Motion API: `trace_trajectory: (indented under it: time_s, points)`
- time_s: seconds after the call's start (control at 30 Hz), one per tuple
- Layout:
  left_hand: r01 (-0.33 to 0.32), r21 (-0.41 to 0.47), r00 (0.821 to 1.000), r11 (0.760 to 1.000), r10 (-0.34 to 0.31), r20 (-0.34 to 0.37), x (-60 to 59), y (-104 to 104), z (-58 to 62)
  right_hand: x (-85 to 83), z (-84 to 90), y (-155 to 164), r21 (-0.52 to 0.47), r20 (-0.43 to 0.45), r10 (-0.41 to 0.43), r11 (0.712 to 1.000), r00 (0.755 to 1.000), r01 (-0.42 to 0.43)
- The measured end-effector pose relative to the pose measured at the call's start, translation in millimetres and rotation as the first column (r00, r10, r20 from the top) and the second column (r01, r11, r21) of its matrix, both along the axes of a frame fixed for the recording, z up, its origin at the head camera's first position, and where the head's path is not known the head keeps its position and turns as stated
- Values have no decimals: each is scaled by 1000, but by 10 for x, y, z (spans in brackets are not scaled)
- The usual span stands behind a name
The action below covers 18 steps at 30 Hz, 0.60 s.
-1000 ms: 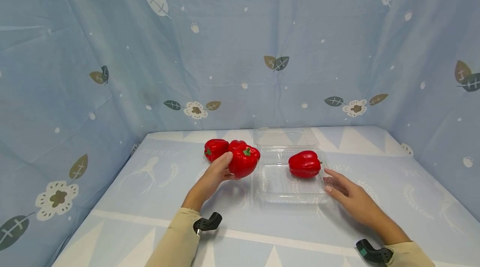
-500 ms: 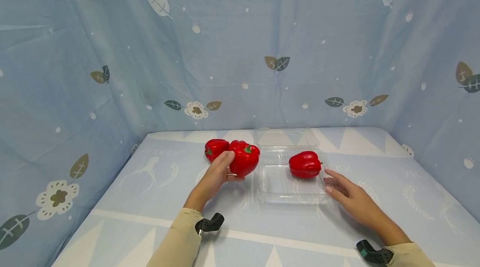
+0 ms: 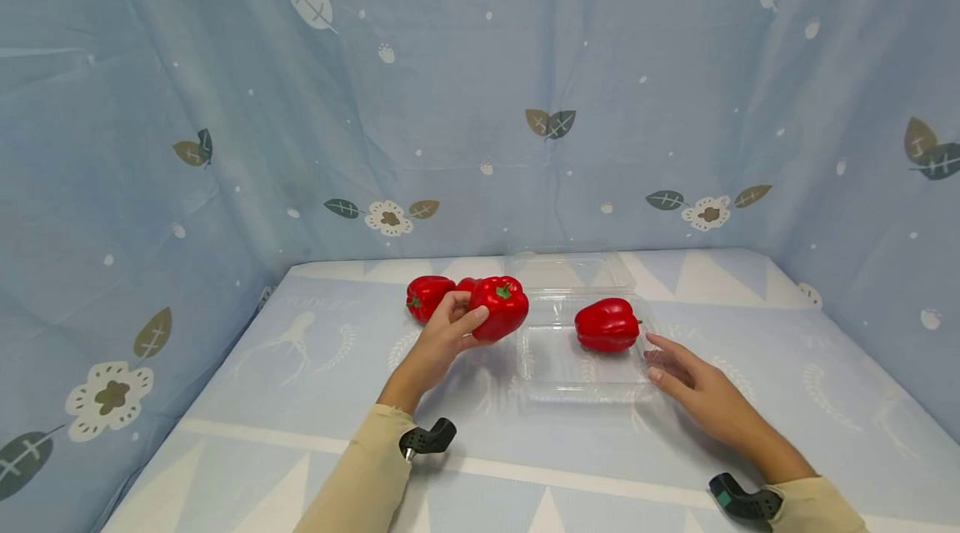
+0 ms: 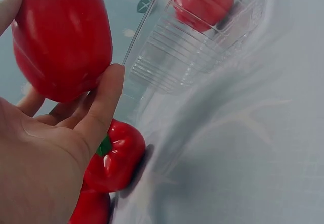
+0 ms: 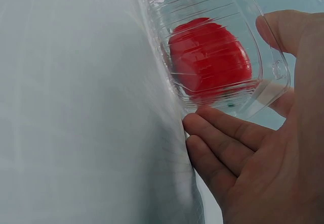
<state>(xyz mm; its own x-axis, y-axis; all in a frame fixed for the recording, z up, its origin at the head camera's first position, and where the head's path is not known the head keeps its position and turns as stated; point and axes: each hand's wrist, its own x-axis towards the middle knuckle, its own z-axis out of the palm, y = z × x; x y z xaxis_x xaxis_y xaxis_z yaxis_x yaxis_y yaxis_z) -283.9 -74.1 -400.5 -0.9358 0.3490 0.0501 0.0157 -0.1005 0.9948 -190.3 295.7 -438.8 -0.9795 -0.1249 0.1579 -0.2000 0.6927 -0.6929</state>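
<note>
On the table [image 3: 600, 458] sits a clear box [image 3: 577, 391]; your right hand [image 3: 697, 391], fingers relaxed, touches its right edge. Your left hand [image 3: 438, 343] grips a pepper [image 3: 501, 310] by the box's left edge, apparently loading; next likely calls for lowering it inside.

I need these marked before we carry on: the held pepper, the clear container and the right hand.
Held pepper [image 3: 504, 313], head view: middle of its visible side, below the stem.
Clear container [image 3: 553, 356], head view: bare part of its floor.
Right hand [image 3: 708, 401], head view: middle of its back.
</note>
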Motion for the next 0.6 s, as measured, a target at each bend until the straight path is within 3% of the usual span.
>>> trace_trajectory:
  time_s: [0.3,0.6]
  points:
    - [-10,-78,1000,997,8,-23,-52,-3,77,5,12,-7,-1,2,2,1000,1000,-2]
    - [43,-207,997,977,-55,-52,-100,21,129,17,23,-1,-22,-8,11,1000,1000,-11]
